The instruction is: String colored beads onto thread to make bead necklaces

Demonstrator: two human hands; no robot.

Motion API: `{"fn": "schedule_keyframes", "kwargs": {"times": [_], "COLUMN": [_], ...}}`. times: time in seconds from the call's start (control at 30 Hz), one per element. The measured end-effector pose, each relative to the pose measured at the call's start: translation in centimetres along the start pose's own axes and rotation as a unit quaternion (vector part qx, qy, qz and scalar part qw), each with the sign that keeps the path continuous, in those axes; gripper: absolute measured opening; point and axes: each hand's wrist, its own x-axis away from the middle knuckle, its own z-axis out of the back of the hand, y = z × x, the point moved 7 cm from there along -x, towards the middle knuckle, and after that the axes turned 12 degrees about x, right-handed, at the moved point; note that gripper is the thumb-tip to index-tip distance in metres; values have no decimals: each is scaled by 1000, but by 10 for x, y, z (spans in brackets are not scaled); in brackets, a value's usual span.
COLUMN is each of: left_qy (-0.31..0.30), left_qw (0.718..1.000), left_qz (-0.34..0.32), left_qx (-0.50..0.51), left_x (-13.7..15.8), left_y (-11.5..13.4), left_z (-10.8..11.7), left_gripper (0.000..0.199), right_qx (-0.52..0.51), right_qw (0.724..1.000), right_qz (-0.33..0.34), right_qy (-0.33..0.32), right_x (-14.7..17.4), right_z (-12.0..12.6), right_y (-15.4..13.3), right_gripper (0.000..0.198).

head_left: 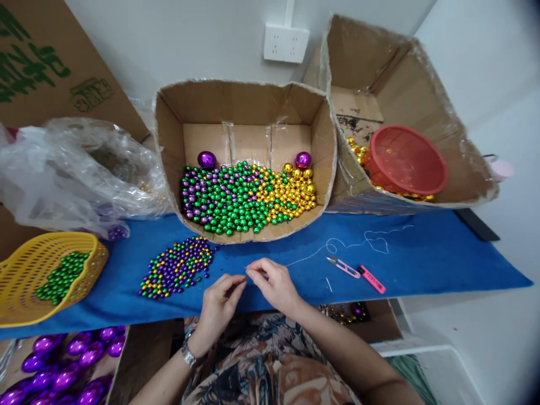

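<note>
My right hand (272, 284) is closed in a pinch on a thin white thread (307, 258), which trails away to the right in loose loops on the blue cloth. A tiny pale tip shows at its fingertips, too small to name. Close beside it, my left hand (223, 295) has thumb and forefinger brought together; what they hold, if anything, is too small to make out. Left of my hands lies a heap of small purple, green and gold beads (177, 267). Pink-handled thread snips (346, 268) and a pink box cutter (372, 279) lie to the right.
Behind my hands stands a cardboard box (247, 104) with green, gold and purple beads. Another box (396, 73) holds a red basin (409, 160). A yellow basket (90, 253) with green beads sits left. Large purple balls (63, 374) lie below the blue cloth (434, 253).
</note>
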Motion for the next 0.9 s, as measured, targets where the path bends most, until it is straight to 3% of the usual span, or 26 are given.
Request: {"fn": "schedule_keyframes", "kwargs": {"times": [0.13,0.2,0.27,0.37,0.43,0.5,0.57,0.6,0.63,0.7,0.77,0.83,0.9], "left_qy": [-15,-27,-33,-28,-25,-28,-35,-40,-44,-55,-69,-76,-77], "left_qw": [998,996,995,994,994,993,993,992,991,990,988,988,990], "left_qz": [-46,-56,-58,-52,-46,-45,-53,-56,-59,-60,-58,-55,-41], "left_qx": [-48,-62,-74,-91,-100,-105,-104,-104,-107,-119,-129,-123,-109], "left_x": [2,2,1,-3,-5,-8,-10,-10,-11,-11,-10,-7,-3], "left_y": [12,13,11,2,-3,-5,-4,-2,0,5,10,14,14], "left_z": [-1,-1,1,5,7,6,2,0,-3,-8,-11,-11,-7], "left_gripper": [18,20,20,20,21,22,23,23,24,24,24,22,16], "right_qx": [9,-4,-13,63,163,286,401,434,448,420,380,385,397], "right_qw": [1000,999,997,976,936,874,814,800,804,856,897,882,860], "right_qz": [12,12,-1,-52,-101,-150,-145,-122,-85,24,173,270,317], "right_qy": [10,34,81,199,296,362,393,395,382,301,147,27,-42], "right_x": [0,1,1,6,14,23,28,29,28,20,16,19,23], "right_z": [-2,9,38,119,184,235,256,252,239,186,112,48,7], "right_y": [-7,-7,5,47,79,97,91,80,66,33,-2,-26,-34], "right_gripper": [14,16,17,19,27,30,31,31,32,32,31,31,28]}}
